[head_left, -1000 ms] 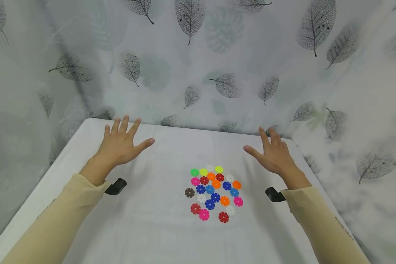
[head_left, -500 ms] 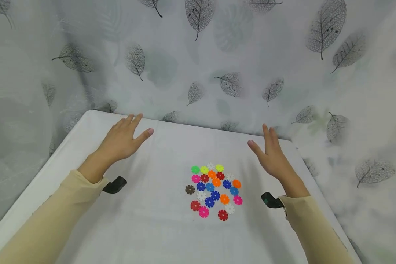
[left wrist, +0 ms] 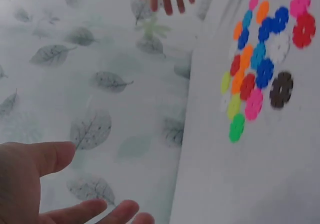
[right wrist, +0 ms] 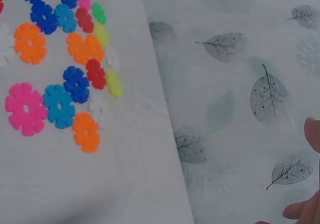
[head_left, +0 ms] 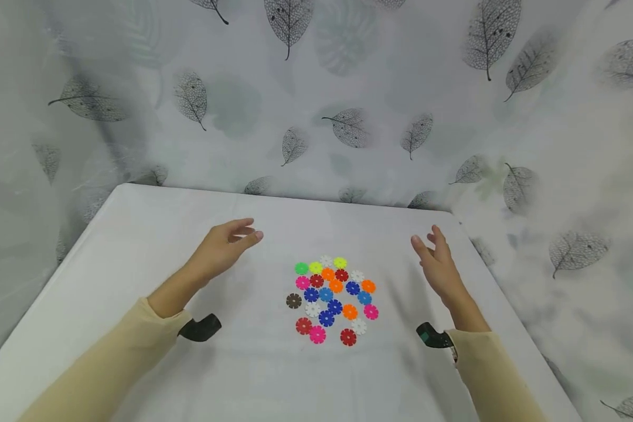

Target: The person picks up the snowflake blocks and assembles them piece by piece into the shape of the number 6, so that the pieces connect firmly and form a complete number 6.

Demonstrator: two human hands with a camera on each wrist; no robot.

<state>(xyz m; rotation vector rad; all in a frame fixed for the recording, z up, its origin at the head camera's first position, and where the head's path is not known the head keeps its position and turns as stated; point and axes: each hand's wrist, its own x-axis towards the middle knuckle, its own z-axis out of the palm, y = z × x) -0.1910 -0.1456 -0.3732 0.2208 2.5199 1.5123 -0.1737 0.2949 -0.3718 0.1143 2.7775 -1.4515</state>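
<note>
Several flat, notched plastic discs lie grouped on the white table, among them a green disc (head_left: 302, 268), a brown disc (head_left: 293, 300), a pink disc (right wrist: 26, 108) and a dark blue disc (left wrist: 264, 73). Above the table, left of the discs, my left hand (head_left: 223, 249) hovers with relaxed, slightly bent fingers and holds nothing. My right hand (head_left: 443, 266) is raised to the right of the discs, its thumb apart from the fingers and nothing in it. Neither hand touches a disc. In the right wrist view only fingertips show at the right edge.
A white cloth covers the table (head_left: 253, 375). Behind and beside it hangs a pale curtain (head_left: 232, 158) printed with grey leaves. A black curved piece (head_left: 200, 328) sticks out from the left cuff, and another black piece (head_left: 434, 336) from the right cuff.
My left hand has moved right and nearer, its spread fingers now drawn together and slightly bent. My right hand has come nearer and turned. The discs lie in the same arrangement; the head view has shifted.
</note>
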